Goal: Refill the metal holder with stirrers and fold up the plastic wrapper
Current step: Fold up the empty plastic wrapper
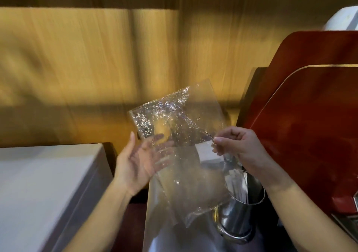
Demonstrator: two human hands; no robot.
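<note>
A clear, crinkled plastic wrapper hangs in the air at the middle of the view. My right hand pinches its right edge between thumb and forefinger. My left hand is spread flat, palm up, beneath the wrapper's left side, its fingertips touching the film. Below the right hand stands the shiny metal holder, with pale stirrers upright inside; the hanging wrapper partly veils it. The frame is motion-blurred.
A white box-like surface fills the lower left. Two curved red panels rise on the right, close to the holder. A wood-grain wall runs behind. A white object sits at the top right.
</note>
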